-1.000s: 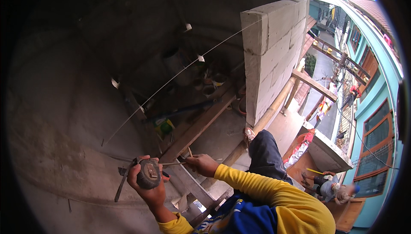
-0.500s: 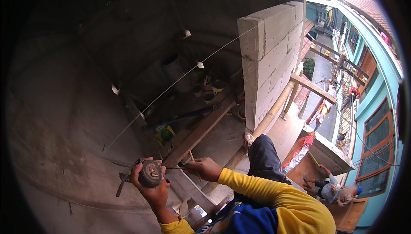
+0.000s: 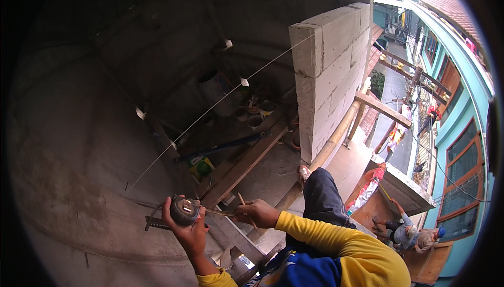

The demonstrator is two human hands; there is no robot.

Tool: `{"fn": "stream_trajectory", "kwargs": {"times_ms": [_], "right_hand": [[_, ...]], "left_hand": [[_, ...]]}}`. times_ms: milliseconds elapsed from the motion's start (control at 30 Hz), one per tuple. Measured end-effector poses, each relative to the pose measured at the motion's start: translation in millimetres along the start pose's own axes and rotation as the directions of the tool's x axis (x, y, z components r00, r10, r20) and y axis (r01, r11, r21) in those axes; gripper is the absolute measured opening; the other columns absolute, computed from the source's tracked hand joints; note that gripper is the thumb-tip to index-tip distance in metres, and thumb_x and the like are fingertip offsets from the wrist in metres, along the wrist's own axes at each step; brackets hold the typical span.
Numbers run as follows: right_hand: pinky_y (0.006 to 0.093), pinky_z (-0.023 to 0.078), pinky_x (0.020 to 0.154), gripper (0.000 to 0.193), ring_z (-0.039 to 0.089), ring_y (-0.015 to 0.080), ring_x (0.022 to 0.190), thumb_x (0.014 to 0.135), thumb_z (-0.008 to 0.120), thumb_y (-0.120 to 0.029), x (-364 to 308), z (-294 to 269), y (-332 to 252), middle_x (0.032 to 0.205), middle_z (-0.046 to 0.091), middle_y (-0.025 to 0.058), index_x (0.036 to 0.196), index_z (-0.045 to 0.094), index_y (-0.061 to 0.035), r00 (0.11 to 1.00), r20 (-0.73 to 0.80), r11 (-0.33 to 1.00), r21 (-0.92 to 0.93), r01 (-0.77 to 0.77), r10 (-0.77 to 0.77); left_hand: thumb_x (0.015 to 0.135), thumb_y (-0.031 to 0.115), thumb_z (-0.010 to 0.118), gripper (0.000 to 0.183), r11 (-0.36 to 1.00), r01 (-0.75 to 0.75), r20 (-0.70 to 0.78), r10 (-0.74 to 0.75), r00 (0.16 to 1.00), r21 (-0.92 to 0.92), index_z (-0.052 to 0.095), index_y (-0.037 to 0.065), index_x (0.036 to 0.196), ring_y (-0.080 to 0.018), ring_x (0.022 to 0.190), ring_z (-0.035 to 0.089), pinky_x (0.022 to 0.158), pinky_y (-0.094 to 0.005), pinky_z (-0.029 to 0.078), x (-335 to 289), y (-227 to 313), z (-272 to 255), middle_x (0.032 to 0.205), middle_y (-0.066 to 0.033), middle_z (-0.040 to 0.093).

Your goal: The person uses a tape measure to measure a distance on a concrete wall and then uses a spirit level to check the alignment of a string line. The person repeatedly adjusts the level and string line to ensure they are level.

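Just in front of you, low in the view, you have a round, dark tape measure (image 3: 185, 211) in your left hand (image 3: 190, 235). Your left fingers and thumb are wrapped around it and clamped on its sides. A thin strip (image 3: 219, 212) goes from the tape measure across to your right hand (image 3: 261, 214). Your right fingers are pinched together on a thin stick (image 3: 242, 200) that pokes up and leans a bit (whether they squeeze the strip too, I cannot tell). Past your hands, a brown wooden plank (image 3: 249, 165) slants up and away. A green and yellow bag (image 3: 200, 167) lies to the left of it, and small pots (image 3: 255, 122) sit farther back in the dark. A pale string (image 3: 210, 115) goes from the wall of white blocks (image 3: 336, 72) down toward the left. Your bent leg (image 3: 326, 200) is right of your hands, with your foot (image 3: 304, 173) next to a long round pole (image 3: 336, 142). Low on the right, two people (image 3: 403, 232) are close together, near a yellow strip (image 3: 385, 191).
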State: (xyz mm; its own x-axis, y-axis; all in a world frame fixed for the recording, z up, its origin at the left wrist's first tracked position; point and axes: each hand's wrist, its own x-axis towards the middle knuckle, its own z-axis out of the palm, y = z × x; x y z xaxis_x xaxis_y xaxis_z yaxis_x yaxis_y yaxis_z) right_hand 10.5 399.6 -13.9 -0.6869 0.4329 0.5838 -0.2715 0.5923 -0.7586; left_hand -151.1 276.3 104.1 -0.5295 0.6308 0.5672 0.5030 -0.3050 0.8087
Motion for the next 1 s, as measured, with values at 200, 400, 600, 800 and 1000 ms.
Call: {"fn": "stream_trajectory", "kwargs": {"times_ms": [200,400,600,800,1000], "right_hand": [[0.0461,0.053,0.067,0.025,0.068,0.0387,0.077,0.093,0.075,-0.027,4.6,-3.2,-19.2,0.085,0.069,0.0177,0.100,0.068,-0.0039,1.000,0.012,0.996,0.088,-0.021,0.020],[0.0457,0.054,0.070,0.034,0.069,0.0395,0.080,0.093,0.076,-0.033,4.7,-8.2,-18.7,0.089,0.070,0.0189,0.110,0.069,-0.0042,1.000,0.007,0.999,0.050,0.019,-0.019],[0.0461,0.056,0.071,0.039,0.070,0.0401,0.083,0.093,0.074,-0.038,-21.4,-48.4,-6.7,0.092,0.071,0.0205,0.117,0.069,-0.0077,0.993,-0.017,0.990,-0.079,-0.119,0.118],[0.0437,0.044,0.093,0.032,0.068,0.0271,0.101,0.093,0.068,-0.041,-79.1,-138.6,55.7,0.098,0.073,0.0069,0.114,0.072,-0.0172,0.884,-0.319,0.505,-0.731,-0.459,0.342],[0.0468,0.053,0.087,0.037,0.068,0.0378,0.102,0.087,0.074,-0.034,-128.0,-163.2,97.4,0.103,0.073,0.0150,0.115,0.069,-0.0106,0.702,-0.523,0.428,-0.558,-0.711,0.483]], "left_hand": [[0.082,-0.007,0.079,0.081,0.987,0.158,0.147,-0.151,0.977,-0.034,0.033,0.011,0.147,-0.0213,0.104,0.065,0.092,-0.0339,0.056,-7.2,-16.9,7.4,0.127,-0.0130,0.053],[0.081,0.003,0.086,0.082,0.899,0.389,0.267,-0.331,0.905,-0.202,0.034,0.011,0.145,-0.0203,0.099,0.067,0.091,-0.0310,0.055,-22.2,-20.3,22.2,0.117,-0.0107,0.056],[0.082,0.006,0.086,0.080,0.908,0.392,0.278,-0.343,0.897,-0.145,0.035,0.013,0.143,-0.0195,0.099,0.067,0.087,-0.0305,0.055,-39.3,-35.3,23.9,0.115,-0.0106,0.057],[0.078,0.006,0.086,0.075,0.893,0.428,0.314,-0.450,0.836,0.140,0.042,0.012,0.138,-0.0203,0.100,0.061,0.088,-0.0326,0.053,-65.5,-33.3,7.6,0.118,-0.0105,0.054],[0.076,0.014,0.088,0.074,0.839,0.430,0.496,-0.544,0.677,0.334,0.044,0.011,0.136,-0.0267,0.114,0.056,0.101,-0.0393,0.046,-113.0,-43.6,24.8,0.123,-0.0151,0.055]]}}
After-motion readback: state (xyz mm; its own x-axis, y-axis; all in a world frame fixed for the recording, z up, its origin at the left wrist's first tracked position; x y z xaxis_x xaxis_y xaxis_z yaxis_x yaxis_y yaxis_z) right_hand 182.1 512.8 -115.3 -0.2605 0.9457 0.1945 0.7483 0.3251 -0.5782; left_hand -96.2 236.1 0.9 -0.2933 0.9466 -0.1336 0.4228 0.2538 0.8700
